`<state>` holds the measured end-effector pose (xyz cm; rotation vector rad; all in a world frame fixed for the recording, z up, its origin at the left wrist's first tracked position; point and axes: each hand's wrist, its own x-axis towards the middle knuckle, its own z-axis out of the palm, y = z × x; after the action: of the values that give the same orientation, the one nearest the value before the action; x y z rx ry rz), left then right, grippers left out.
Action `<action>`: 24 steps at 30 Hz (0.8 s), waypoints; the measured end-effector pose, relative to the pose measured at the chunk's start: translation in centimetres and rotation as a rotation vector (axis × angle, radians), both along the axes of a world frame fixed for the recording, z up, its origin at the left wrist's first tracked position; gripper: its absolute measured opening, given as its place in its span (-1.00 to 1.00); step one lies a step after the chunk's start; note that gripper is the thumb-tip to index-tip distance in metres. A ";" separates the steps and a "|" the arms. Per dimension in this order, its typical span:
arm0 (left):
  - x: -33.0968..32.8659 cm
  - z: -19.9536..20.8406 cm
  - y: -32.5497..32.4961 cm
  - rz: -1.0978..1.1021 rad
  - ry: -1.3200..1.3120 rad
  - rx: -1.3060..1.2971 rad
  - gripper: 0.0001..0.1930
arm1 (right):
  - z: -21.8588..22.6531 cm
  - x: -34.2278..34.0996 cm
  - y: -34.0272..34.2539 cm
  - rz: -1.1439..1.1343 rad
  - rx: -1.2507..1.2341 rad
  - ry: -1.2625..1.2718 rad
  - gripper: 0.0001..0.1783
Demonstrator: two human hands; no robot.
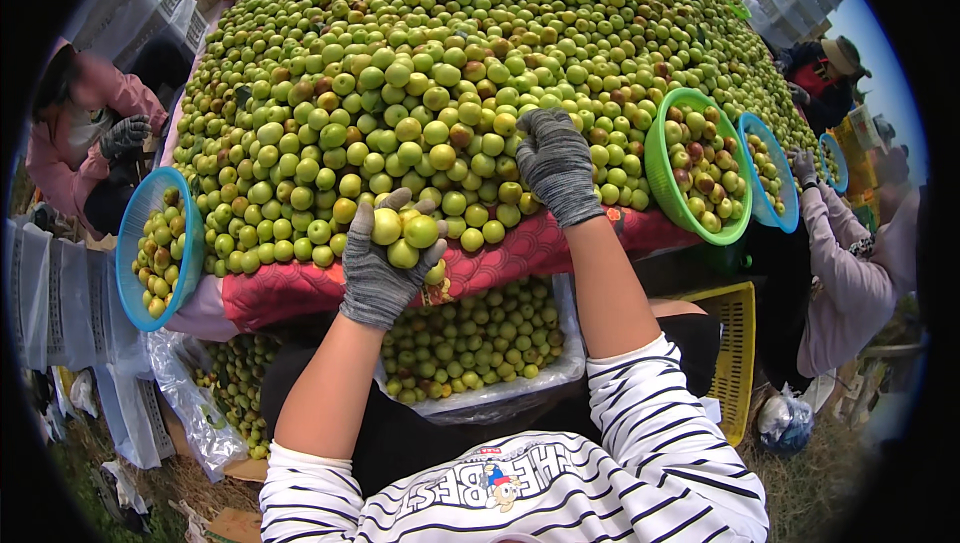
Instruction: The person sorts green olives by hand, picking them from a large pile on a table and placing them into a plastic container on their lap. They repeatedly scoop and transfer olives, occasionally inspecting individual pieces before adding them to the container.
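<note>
A large heap of round green jujubes (420,73), some blushed brown, covers the table before me. My left hand (378,278), in a grey knit glove, is turned palm up near the table's front edge. Its fingers cradle several pale green jujubes (405,233). Further right, my right hand (558,168), gloved alike, rests knuckles up against the heap with its fingers curled in. Whatever those fingers hold is hidden. Below the table edge, between my arms, a crate lined with clear plastic (570,343) holds many more jujubes.
A green basket (655,158) of browner jujubes stands right of my right hand, with a blue basket (750,128) beyond. Another blue basket (130,243) sits at the left corner. Red patterned cloth (290,288) hangs over the front edge. A yellow crate (738,363) stands low right. Co-workers sit at both sides.
</note>
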<state>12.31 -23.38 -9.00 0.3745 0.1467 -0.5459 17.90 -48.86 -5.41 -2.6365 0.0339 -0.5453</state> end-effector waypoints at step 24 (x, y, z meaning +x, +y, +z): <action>0.3 0.0 0.1 -0.035 0.007 0.038 -0.43 | 1.8 7.9 -8.6 -0.160 -0.298 0.634 -0.30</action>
<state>12.62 -23.26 -8.99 0.4129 0.1577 -0.5794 25.76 -57.43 -3.60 -3.0038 0.3847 0.2798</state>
